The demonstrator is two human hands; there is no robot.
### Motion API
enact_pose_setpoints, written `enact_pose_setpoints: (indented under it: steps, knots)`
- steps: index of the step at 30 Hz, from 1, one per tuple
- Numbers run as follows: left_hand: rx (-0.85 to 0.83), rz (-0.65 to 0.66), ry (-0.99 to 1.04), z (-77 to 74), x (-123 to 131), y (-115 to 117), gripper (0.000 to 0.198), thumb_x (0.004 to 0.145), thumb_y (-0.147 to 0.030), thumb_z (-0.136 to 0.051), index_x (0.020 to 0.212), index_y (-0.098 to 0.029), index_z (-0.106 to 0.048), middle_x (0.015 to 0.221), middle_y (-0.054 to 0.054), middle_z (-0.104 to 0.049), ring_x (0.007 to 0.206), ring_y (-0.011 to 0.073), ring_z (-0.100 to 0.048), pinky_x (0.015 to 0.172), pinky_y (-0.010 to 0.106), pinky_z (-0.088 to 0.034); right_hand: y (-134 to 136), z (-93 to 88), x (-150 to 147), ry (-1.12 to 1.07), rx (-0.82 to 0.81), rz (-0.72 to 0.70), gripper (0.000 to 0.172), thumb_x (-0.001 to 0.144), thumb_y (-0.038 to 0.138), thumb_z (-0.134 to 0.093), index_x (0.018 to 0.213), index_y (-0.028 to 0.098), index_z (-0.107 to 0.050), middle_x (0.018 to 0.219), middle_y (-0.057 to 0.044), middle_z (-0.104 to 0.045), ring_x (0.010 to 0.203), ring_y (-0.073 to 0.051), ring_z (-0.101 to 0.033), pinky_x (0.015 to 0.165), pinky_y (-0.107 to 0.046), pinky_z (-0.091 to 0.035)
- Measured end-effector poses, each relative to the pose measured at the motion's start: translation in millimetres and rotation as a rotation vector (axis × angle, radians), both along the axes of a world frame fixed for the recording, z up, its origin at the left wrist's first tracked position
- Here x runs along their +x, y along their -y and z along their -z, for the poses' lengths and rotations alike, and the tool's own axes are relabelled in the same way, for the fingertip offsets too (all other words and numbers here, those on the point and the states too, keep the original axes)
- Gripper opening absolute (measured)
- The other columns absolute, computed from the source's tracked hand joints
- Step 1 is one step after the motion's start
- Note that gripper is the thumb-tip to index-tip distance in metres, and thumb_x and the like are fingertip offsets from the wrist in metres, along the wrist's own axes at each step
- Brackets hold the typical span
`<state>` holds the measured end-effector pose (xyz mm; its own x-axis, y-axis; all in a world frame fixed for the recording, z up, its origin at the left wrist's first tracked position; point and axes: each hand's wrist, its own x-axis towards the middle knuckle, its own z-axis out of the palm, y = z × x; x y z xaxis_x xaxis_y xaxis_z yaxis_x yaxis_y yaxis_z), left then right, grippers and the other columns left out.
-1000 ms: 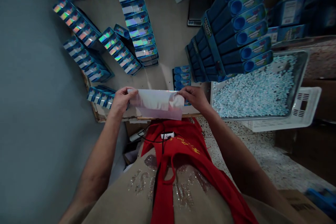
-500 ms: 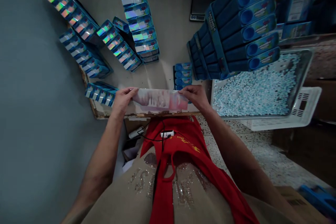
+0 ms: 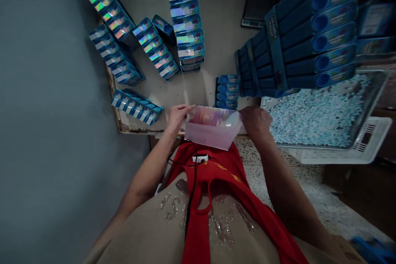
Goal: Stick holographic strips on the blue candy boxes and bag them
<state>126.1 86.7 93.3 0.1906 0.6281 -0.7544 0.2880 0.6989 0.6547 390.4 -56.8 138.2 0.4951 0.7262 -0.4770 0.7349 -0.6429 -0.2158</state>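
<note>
A clear plastic bag with a pinkish sheen point(image 3: 212, 130) is stretched between my hands at the table's front edge, its lower part hanging over the red apron. My left hand point(image 3: 180, 116) pinches the bag's upper left corner between thumb and fingers. At the opposite end, my right hand point(image 3: 256, 120) has its fingers closed around the upper right corner, partly hidden from view. Just beyond the bag, a short stack of small blue boxes point(image 3: 227, 92) stands on the table. A row of blue boxes point(image 3: 137, 105) lies left of my left hand.
Several rows of blue boxes point(image 3: 187, 16) stand on the table point(image 3: 213, 49). A tall banded stack of blue cartons point(image 3: 297, 45) rises at the right, near a dark scale point(image 3: 258, 6). Small pale-blue pieces fill a tray point(image 3: 369, 103) above a white plastic crate point(image 3: 375, 136).
The bag has tilted and spread wider, showing more of its face below my hands. My right hand has turned, its fingers now curled. The camera view has shifted, moving the scene rightward.
</note>
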Motion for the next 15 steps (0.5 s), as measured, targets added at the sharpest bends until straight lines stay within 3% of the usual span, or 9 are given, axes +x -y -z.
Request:
enact_pose_setpoints:
  steps: [3, 7, 10, 15]
  knots:
    - [0.124, 0.027, -0.03, 2.3, 1, 12, 0.046, 0.067, -0.06, -0.082, 0.067, -0.016, -0.072, 0.059, -0.003, -0.055, 0.056, 0.0099, -0.045, 0.055, 0.024, -0.034, -9, -4.5, -37, 0.071, 0.183, -0.023, 0.037, 0.099, 0.035, -0.054, 0.121, 0.018, -0.078, 0.118, -0.022, -0.073, 0.114, -0.037, -0.064, 0.096, -0.051, -0.051]
    - [0.09, 0.12, 0.036, -13.2, -9, 13, 0.044, 0.075, -0.058, -0.076, 0.068, -0.016, -0.07, 0.061, -0.003, -0.055, 0.059, 0.011, -0.049, 0.058, 0.024, -0.04, -36, -6.9, -102, -0.285, 0.38, -0.171, 0.04, 0.106, 0.033, -0.045, 0.132, 0.019, -0.071, 0.123, -0.016, -0.074, 0.116, -0.03, -0.065, 0.105, -0.044, -0.05]
    - [0.014, 0.098, 0.072, -26.0, -18, 11, 0.042, 0.072, -0.058, -0.078, 0.073, -0.016, -0.072, 0.068, -0.001, -0.063, 0.064, 0.0129, -0.056, 0.066, 0.025, -0.049, -54, -3.5, -137, -0.331, 0.4, -0.239, 0.041, 0.106, 0.03, -0.046, 0.136, 0.016, -0.069, 0.133, -0.017, -0.071, 0.12, -0.03, -0.062, 0.11, -0.044, -0.048]
    - [0.019, 0.1, 0.089, -35.6, -34, 12, 0.039, 0.074, -0.054, -0.077, 0.082, -0.016, -0.077, 0.078, 0.004, -0.073, 0.074, 0.018, -0.067, 0.075, 0.029, -0.056, -65, 3.1, -162, -0.29, 0.354, -0.281, 0.042, 0.106, 0.027, -0.044, 0.136, 0.015, -0.071, 0.13, -0.018, -0.071, 0.116, -0.03, -0.063, 0.109, -0.045, -0.049]
